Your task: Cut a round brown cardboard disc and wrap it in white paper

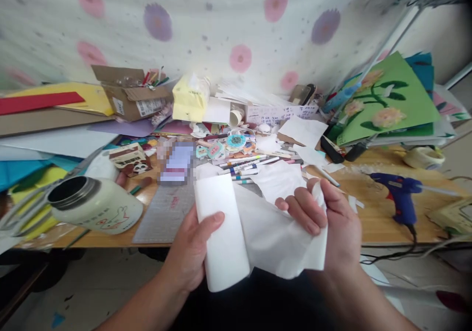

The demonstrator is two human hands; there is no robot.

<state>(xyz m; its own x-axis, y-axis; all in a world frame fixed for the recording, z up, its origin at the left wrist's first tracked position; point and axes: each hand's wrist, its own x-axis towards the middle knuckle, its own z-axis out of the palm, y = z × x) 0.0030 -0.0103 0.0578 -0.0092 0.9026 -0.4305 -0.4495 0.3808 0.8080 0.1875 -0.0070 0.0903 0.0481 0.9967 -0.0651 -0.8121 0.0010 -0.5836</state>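
Gripping a flattened white paper roll, the left hand holds it slightly tilted by the near edge of a light-brown wooden desk; the right hand is curled closed on the thin white sheet extending from the roll's right side.

No word or number can be read with certainty. Near the back edge of the table, toward its left corner, a cardboard box bears white labels with dark print, too small to make out. Midway along that edge, a white panel carries rows of blue handwriting (equally illegible from here). At the front edge, left of centre, the grey cutting mat has faint red characters; farther left, the pale flask shows small printed marks around a red-outlined drawing.
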